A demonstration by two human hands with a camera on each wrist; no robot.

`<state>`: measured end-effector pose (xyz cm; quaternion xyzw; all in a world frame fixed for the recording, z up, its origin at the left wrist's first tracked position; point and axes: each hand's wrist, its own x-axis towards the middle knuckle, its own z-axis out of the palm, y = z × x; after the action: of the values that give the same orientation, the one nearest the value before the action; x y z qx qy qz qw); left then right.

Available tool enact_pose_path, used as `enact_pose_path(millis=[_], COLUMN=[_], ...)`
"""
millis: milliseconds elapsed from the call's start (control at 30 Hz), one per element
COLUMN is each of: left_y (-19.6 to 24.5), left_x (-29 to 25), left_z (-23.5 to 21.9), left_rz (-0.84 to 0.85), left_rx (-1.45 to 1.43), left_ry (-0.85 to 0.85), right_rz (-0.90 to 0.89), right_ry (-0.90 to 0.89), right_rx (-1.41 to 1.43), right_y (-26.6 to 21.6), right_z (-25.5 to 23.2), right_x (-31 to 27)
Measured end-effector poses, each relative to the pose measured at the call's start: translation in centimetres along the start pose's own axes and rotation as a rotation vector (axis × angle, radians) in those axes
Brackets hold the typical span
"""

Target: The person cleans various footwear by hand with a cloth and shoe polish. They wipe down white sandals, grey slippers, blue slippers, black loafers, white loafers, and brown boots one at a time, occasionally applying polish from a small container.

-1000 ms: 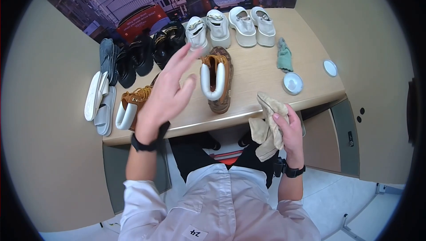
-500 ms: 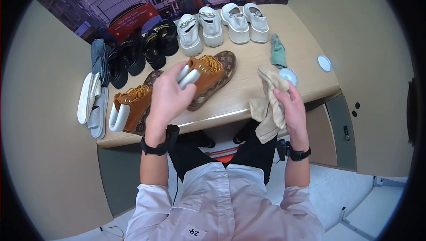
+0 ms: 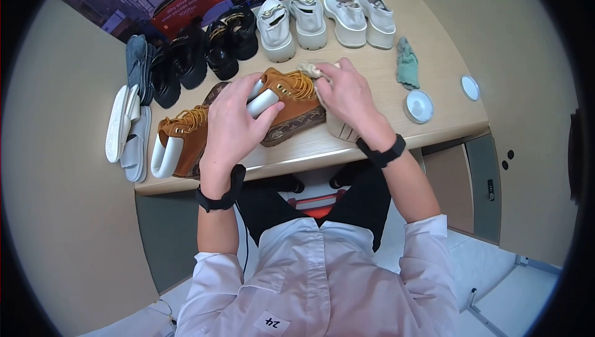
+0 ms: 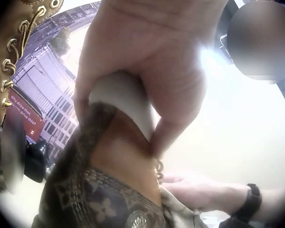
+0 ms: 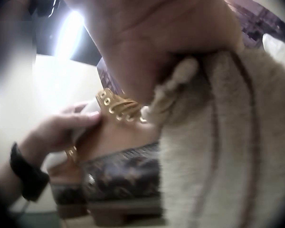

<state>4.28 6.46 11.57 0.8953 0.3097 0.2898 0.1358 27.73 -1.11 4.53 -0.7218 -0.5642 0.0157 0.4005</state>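
A brown boot (image 3: 296, 114) with yellow laces, a patterned dark lower part and a white padded collar stands at the table's front, its toe to the right. My left hand (image 3: 238, 117) grips the boot's collar from behind; the left wrist view shows fingers and thumb on either side of the white padding (image 4: 121, 95). My right hand (image 3: 350, 95) holds a beige striped cloth (image 5: 218, 142) against the boot's toe end, which the cloth and hand partly hide. The matching boot (image 3: 189, 141) stands to the left, next to my left hand.
Black shoes (image 3: 186, 58) and white shoes (image 3: 310, 17) line the back of the table (image 3: 372, 110). Grey and white slippers (image 3: 124, 126) lie at the left edge. On the right are a green cloth (image 3: 407, 65), a small round tin (image 3: 419, 107) and its lid (image 3: 470, 88).
My left hand took the boot by its collar and it turned toe to the right. My right hand brought the beige cloth up and left from the table's front edge to the toe.
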Motion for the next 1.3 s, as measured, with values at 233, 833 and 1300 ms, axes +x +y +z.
enact_pose_path(millis=[233,833,1300], left_y=[-0.4,-0.7,-1.2], left_x=[0.0,-0.1,0.2], left_z=[-0.2,0.1,0.6], left_rz=[0.026,0.059,0.072], left_rx=[-0.022,-0.017,-0.038], left_ry=[0.007,0.027,0.031], right_rz=[0.136,0.149,0.067], right_ry=[-0.047,-0.012,0.109], right_rx=[-0.255,-0.141,-0.153], right_y=[7.4,5.8,-3.1], right_z=[-2.9,0.0,2.7], right_x=[-0.3,2.9,-9.5])
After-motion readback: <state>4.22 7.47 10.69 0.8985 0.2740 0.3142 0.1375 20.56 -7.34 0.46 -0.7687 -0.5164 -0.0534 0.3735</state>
